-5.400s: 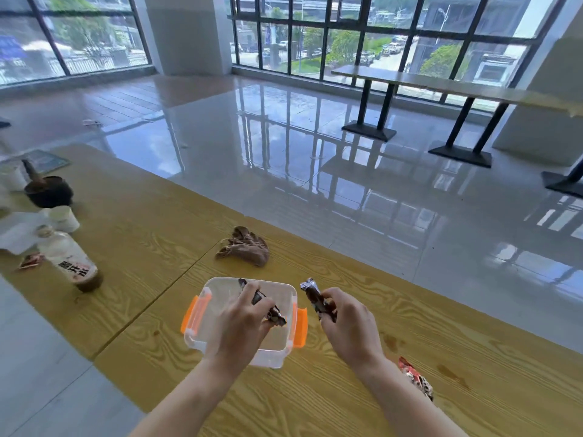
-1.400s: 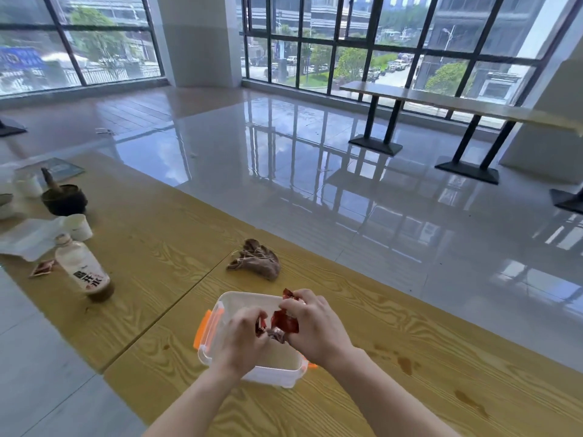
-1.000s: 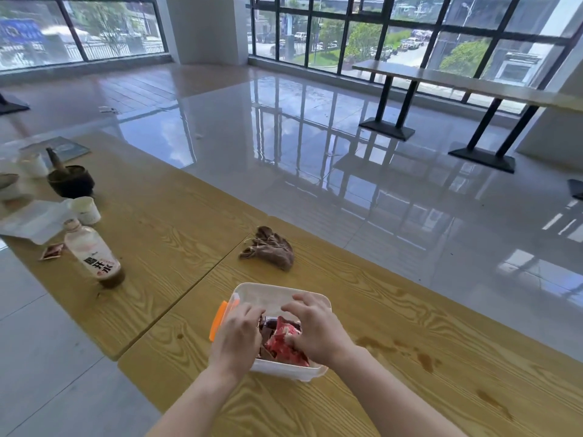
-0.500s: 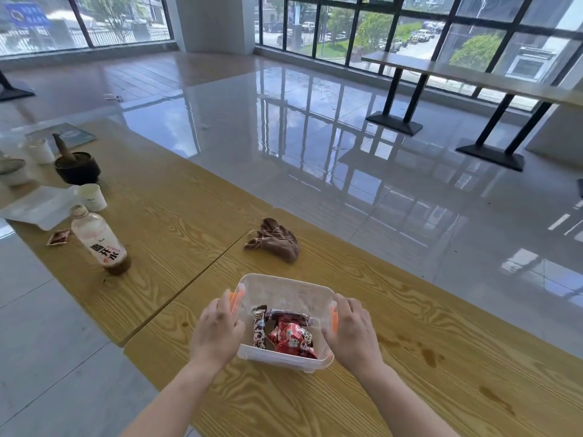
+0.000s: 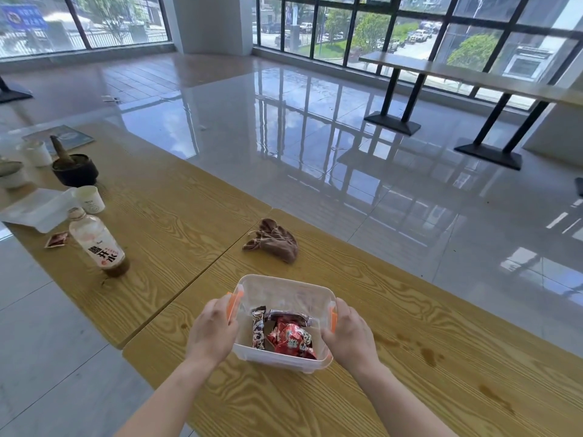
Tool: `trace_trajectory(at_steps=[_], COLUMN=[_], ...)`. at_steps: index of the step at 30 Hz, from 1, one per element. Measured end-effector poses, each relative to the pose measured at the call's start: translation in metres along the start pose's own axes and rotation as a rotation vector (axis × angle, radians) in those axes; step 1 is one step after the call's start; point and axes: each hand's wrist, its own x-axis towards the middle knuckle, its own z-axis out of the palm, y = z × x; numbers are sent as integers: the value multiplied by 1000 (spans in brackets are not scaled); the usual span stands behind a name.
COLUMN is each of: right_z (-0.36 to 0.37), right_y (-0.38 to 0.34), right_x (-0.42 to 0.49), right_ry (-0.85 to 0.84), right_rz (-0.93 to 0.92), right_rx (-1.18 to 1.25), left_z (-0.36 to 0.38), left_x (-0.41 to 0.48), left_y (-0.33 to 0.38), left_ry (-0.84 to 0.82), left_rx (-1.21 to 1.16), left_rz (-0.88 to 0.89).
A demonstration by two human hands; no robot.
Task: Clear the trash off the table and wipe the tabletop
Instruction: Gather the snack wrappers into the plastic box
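Note:
A clear plastic box with orange side clips rests on the wooden table. My left hand grips its left side and my right hand grips its right side. Inside lie a red crumpled wrapper and a dark silver wrapper. A crumpled brown cloth sits on the tabletop just beyond the box. Brown stains mark the wood to the right of my right hand.
On the adjoining table to the left stand a bottle with brown liquid, a small red packet, a white paper cup, a white bag and a dark bowl. Glossy floor lies beyond the far edge.
Both hands dropped the wrappers into the box, then moved out to its two sides and took hold of it. The red wrapper from the table now lies inside.

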Motion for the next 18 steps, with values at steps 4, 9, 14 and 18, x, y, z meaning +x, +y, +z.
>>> trace_trajectory(at_steps=[4, 9, 14, 18], right_z=[0, -4, -10, -21], right_y=[-1, 0, 6, 12], right_x=[1, 1, 0, -2], right_ry=[14, 47, 109, 148], right_rz=[-8, -9, -29, -20], right_rx=[-5, 17, 7, 31], left_z=[-3, -6, -8, -9], left_x=[0, 0, -1, -1], left_y=[2, 7, 14, 26], left_ry=[-18, 6, 14, 12], left_rx=[12, 16, 7, 10], left_rz=[12, 63, 99, 137])
